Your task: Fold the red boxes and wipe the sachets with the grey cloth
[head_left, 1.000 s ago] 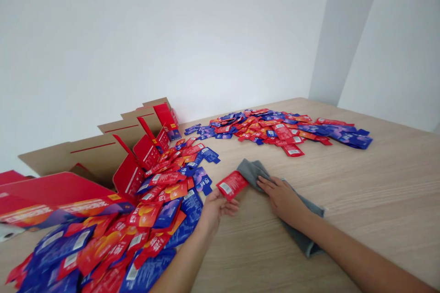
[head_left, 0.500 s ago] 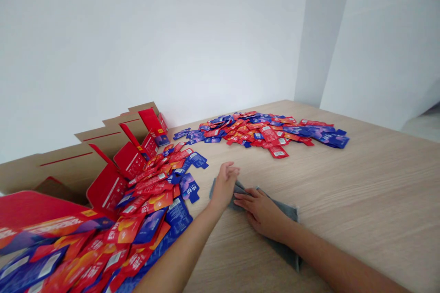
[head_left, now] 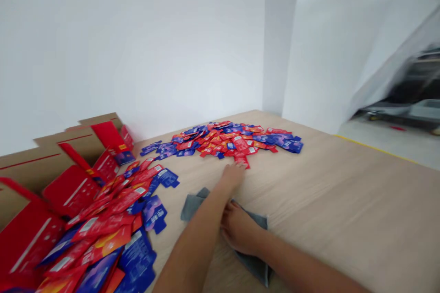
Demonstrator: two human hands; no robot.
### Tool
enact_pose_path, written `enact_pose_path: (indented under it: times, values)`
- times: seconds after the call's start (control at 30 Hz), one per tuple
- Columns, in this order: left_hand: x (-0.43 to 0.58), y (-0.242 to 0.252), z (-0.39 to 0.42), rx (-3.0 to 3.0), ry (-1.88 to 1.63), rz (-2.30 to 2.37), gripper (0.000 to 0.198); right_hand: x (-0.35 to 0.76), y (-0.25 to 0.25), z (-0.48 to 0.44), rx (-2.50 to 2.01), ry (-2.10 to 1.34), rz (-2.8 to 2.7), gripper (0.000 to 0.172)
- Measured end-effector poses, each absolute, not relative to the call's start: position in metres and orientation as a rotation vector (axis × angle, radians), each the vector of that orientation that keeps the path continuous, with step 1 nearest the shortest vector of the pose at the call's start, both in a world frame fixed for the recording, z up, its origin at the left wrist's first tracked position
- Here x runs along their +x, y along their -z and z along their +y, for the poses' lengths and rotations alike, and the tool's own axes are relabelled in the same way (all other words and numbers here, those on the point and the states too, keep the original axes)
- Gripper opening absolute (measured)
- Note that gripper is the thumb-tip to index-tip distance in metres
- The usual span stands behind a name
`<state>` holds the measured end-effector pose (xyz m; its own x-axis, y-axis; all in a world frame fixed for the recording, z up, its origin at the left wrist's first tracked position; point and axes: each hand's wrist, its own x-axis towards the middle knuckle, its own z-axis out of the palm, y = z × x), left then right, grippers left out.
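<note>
My left hand (head_left: pixel 234 175) reaches forward over the table, its slightly blurred fingers stretched out at the near edge of a red packet (head_left: pixel 242 160). Whether the fingertips touch that packet I cannot tell. The packet lies at the front of a pile of flat red and blue packets (head_left: pixel 220 139). Behind my left forearm, my right hand (head_left: pixel 240 231) rests with curled fingers on a folded grey cloth (head_left: pixel 256 263). Its fingertips are partly hidden by the left forearm. One end of the cloth shows on the left side of that forearm.
A second heap of red and blue packets (head_left: pixel 113 219) spreads along the left side. Beside it stand open red boxes (head_left: pixel 74 190) in front of brown cardboard (head_left: pixel 65 144). A white wall (head_left: pixel 154 46) rises behind the wooden table (head_left: pixel 330 201).
My left hand has gone from the cloth forward to the red packet at the pile's edge. The fingers of my right hand have curled in on the cloth. The view has swung right.
</note>
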<state>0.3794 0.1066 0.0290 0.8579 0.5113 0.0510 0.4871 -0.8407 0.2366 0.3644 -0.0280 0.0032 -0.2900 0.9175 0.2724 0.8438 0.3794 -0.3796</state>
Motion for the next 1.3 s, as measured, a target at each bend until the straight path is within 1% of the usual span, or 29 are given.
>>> enact_pose_path:
  times: [0.1,0.2,0.27,0.4,0.47,0.57,0.63,0.7,0.77,0.93,1.07,1.17,1.23,1.3]
  values:
    - [0.331,-0.034,0.126,2.870,-0.128,0.791,0.042,0.368,-0.003,-0.024,-1.619,-0.299,-2.083,0.042]
    - [0.275,-0.027,0.149,2.907,-0.139,0.928,0.038,0.379,0.001,-0.016,-1.656,-0.317,-1.690,0.043]
    - [0.237,-0.016,0.155,2.890,-0.186,0.995,0.041,0.386,0.002,-0.012,-1.644,-0.307,-1.455,0.046]
    - [0.179,0.011,0.129,2.920,-0.372,0.911,0.040,0.379,-0.006,-0.018,-1.639,-0.243,-1.299,0.053]
    - [0.164,0.024,0.098,2.957,-0.501,0.761,0.036,0.365,-0.010,-0.027,-1.530,-0.229,-1.460,0.053]
    - [0.158,0.032,0.051,3.011,-0.567,0.629,0.030,0.347,-0.011,-0.038,-1.411,-0.284,-1.973,0.055]
    - [0.162,0.028,0.030,3.023,-0.535,0.688,0.030,0.346,-0.010,-0.039,-1.527,-0.318,-2.181,0.058]
    - [0.166,0.022,0.020,3.037,-0.506,0.721,0.035,0.350,-0.008,-0.034,-1.745,-0.278,-2.154,0.056]
    - [0.169,0.015,0.018,3.029,-0.475,0.739,0.039,0.353,-0.005,-0.029,-1.842,-0.205,-2.108,0.059]
    - [0.170,0.007,0.017,2.934,-0.353,0.789,0.033,0.357,0.005,-0.028,-1.665,-0.166,-2.202,0.059]
    - [0.173,0.006,0.015,2.915,-0.323,0.846,0.042,0.385,0.014,-0.015,-1.788,-0.036,-1.960,0.056]
    - [0.187,0.002,0.016,2.893,-0.353,1.025,0.048,0.405,0.020,-0.003,-1.800,-0.014,-1.859,0.054]
    - [0.201,-0.002,0.020,2.891,-0.385,1.140,0.047,0.411,0.023,0.000,-1.787,-0.017,-1.802,0.055]
    - [0.212,-0.004,0.025,2.849,-0.421,1.166,0.038,0.410,0.022,-0.003,-1.783,-0.015,-1.733,0.055]
